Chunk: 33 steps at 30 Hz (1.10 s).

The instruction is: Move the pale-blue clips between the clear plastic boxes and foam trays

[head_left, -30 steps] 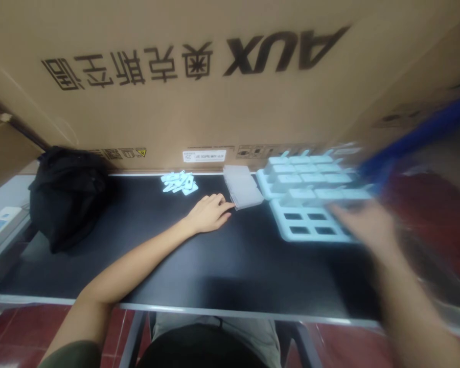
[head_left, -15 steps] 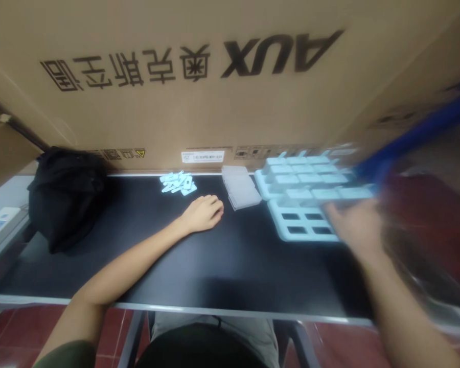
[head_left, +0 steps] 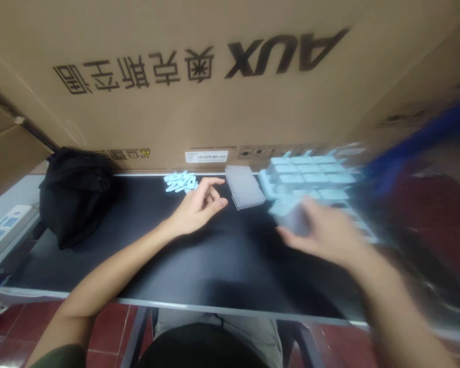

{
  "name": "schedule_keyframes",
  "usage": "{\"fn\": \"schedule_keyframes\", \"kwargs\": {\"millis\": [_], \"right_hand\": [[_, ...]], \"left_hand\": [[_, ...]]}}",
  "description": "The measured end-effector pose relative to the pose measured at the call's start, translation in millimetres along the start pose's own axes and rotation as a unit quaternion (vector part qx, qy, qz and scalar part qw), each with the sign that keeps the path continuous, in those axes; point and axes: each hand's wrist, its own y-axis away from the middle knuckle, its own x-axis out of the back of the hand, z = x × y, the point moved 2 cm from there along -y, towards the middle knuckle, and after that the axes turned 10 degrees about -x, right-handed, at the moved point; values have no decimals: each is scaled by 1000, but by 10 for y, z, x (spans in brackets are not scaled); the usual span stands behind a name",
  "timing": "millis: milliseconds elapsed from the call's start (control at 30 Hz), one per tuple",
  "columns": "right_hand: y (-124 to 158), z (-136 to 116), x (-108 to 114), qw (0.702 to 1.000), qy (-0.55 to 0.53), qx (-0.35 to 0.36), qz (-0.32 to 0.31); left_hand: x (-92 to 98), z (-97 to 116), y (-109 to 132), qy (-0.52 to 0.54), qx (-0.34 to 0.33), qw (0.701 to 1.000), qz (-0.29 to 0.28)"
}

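1. Steadily hold the small box (head_left: 285, 212) level; the right hand (head_left: 324, 230) pinches it between thumb and fingers, though blur hides the exact contact.
2. The box is in front of the rows of boxes (head_left: 308, 176), right of the plastic stack (head_left: 246, 188); give it clearance from those neighbours.
3. The left hand (head_left: 195, 207) has thumb and forefinger spread, nothing between them; that loose curve would suit steadying the box's free side.
4. Mind the left fingertips: the stack lies just beside them, and a bump could scatter the blue pieces (head_left: 178, 181) behind.
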Motion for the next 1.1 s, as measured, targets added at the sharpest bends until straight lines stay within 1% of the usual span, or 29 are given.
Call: {"fn": "schedule_keyframes", "kwargs": {"millis": [33, 67, 100, 133, 200, 267, 367, 400, 467, 533, 600, 700, 767, 800, 867, 933, 1000, 1033, 1100], "right_hand": [[-11, -252, -7, 995, -19, 64, -73], [-25, -478, -13, 985, -34, 109, -127], [-43, -670, -23, 975, -44, 143, -163], [-64, -819, -39, 968, -49, 162, -187], [-106, -995, -82, 961, -55, 175, -206], [-137, -1047, -137, 961, -59, 169, -212], [-149, -1035, -223, 960, -62, 155, -225], [-146, -1034, -247, 959, -62, 153, -230], [-138, -1049, -287, 959, -60, 151, -233], [-128, -1084, -319, 959, -54, 150, -236], [-115, -1126, -345, 958, -48, 154, -238], [-85, -1168, -381, 955, -44, 167, -240], [-61, -1165, -403, 955, -39, 173, -238], [-50, -1155, -412, 955, -36, 174, -236], [-33, -1129, -427, 957, -31, 171, -232], [-22, -1108, -438, 959, -31, 167, -228], [-12, -1103, -449, 960, -33, 166, -225], [-7, -1108, -455, 960, -35, 166, -224], [3, -1125, -465, 959, -44, 169, -223]], "left_hand": [[-21, 32, -9, 25, 13, 1000, -15], [-40, 47, -6, 44, 24, 998, -28], [-52, 43, 10, 57, 36, 997, -39], [-50, 19, 36, 66, 48, 996, -46], [12, -89, 114, 76, 80, 993, -38], [157, -256, 210, 90, 118, 989, -2], [433, -526, 354, 102, 158, 980, 56], [502, -601, 395, 96, 164, 980, 60], [554, -710, 460, 85, 169, 981, 37], [482, -761, 503, 97, 178, 979, -10], [334, -769, 519, 130, 190, 972, -47], [150, -756, 493, 163, 196, 965, -65], [138, -774, 458, 167, 198, 964, -56], [173, -798, 440, 165, 200, 965, -44], [316, -880, 410, 148, 207, 967, 15], [512, -995, 395, 113, 214, 965, 105], [697, -1124, 405, 65, 229, 953, 188], [770, -1187, 419, 40, 240, 945, 217], [866, -1299, 459, -4, 262, 933, 247]]}}
